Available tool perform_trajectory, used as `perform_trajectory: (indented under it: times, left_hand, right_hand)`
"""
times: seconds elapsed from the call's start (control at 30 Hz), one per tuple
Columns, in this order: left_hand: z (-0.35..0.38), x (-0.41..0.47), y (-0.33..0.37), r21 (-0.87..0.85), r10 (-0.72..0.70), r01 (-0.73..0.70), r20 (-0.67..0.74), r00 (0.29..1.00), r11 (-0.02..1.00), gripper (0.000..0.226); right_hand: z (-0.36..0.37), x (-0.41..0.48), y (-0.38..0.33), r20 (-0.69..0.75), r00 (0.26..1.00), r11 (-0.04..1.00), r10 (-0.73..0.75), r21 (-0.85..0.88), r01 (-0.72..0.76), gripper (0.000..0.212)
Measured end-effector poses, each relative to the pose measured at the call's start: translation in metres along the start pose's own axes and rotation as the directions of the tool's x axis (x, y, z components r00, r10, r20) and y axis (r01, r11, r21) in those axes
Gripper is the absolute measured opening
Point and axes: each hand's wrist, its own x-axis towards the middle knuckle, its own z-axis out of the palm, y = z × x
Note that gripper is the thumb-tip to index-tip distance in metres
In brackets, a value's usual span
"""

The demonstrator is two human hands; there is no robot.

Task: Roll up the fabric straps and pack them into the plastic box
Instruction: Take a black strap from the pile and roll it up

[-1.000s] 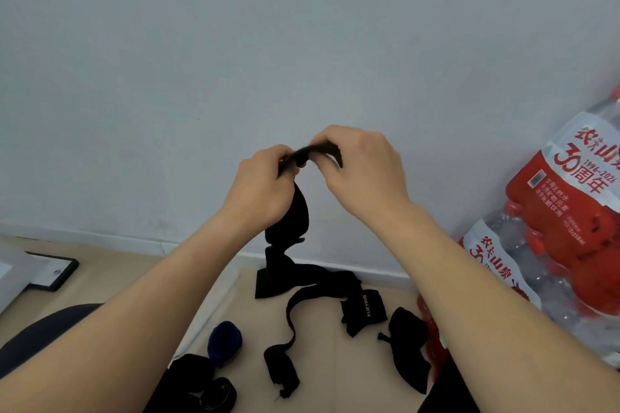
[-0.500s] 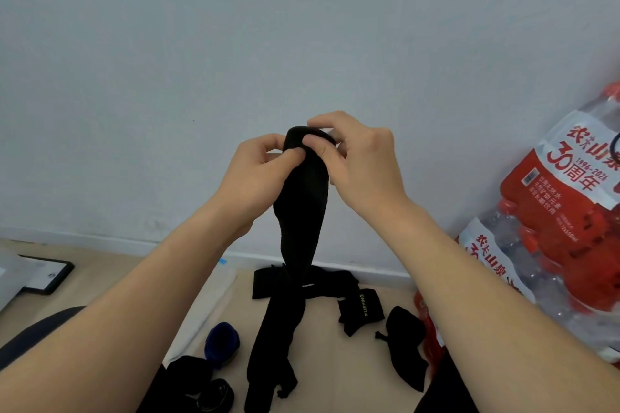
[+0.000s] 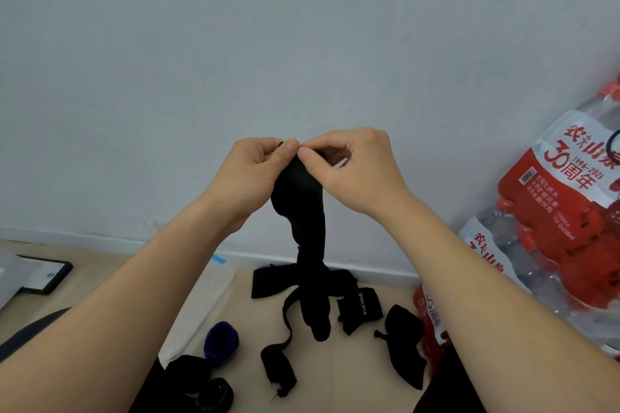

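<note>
A long black fabric strap (image 3: 302, 211) hangs in the air in front of the wall. My left hand (image 3: 255, 174) and my right hand (image 3: 355, 171) both pinch its top end, thumbs almost touching. Its lower end dangles just above the floor. More black straps (image 3: 362, 307) lie loose on the floor below, one of them narrow with a rolled end (image 3: 276, 370). A rolled blue strap (image 3: 221, 342) and rolled black straps (image 3: 214, 394) sit at the lower left. The plastic box is not clearly visible.
Shrink-wrapped packs of water bottles with red labels (image 3: 567, 221) are stacked at the right against the wall. A black-framed flat item (image 3: 43, 277) lies at the far left. A pale sheet (image 3: 204, 308) lies on the floor beside the rolled straps.
Both hands have lowered slightly and shifted their pinch on the strap's top end. The strap now hangs straighter, its lower end lifted off the floor pile.
</note>
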Motion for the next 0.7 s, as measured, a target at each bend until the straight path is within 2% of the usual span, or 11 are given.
perform_trajectory:
  times: [0.1,0.2,0.37,0.43,0.57,0.7]
  left_hand:
    - [0.0,0.0,0.001,0.021,0.025,-0.025,0.014,1.0,0.999,0.025]
    - [-0.001,-0.001,0.0,0.0,0.047,-0.047,0.021,0.999,0.999,0.017]
    - [0.0,-0.001,0.004,-0.176,0.005,-0.005,0.002,1.0,0.984,0.013]
    - [-0.001,0.0,0.005,-0.252,-0.014,0.013,-0.004,1.0,0.968,0.013]
    - [0.0,0.0,0.006,-0.255,-0.001,-0.005,-0.021,1.0,0.967,0.018]
    - [0.0,-0.001,0.007,-0.281,0.025,-0.03,-0.024,0.999,0.959,0.017]
  right_hand:
    - [-0.004,0.004,0.003,0.066,0.977,0.969,0.202,0.131,-0.209,0.01]
    - [-0.01,0.006,0.005,0.125,0.956,0.928,0.265,0.235,-0.288,0.012]
    - [-0.012,0.006,0.003,0.062,0.977,0.917,0.205,0.336,-0.213,0.008]
    - [-0.01,0.005,0.002,0.064,0.986,0.913,0.155,0.372,-0.168,0.013]
    - [-0.013,0.004,0.001,0.11,0.989,0.907,0.094,0.4,-0.131,0.016]
    - [-0.017,0.002,-0.001,0.188,0.974,0.892,0.126,0.408,-0.194,0.012]
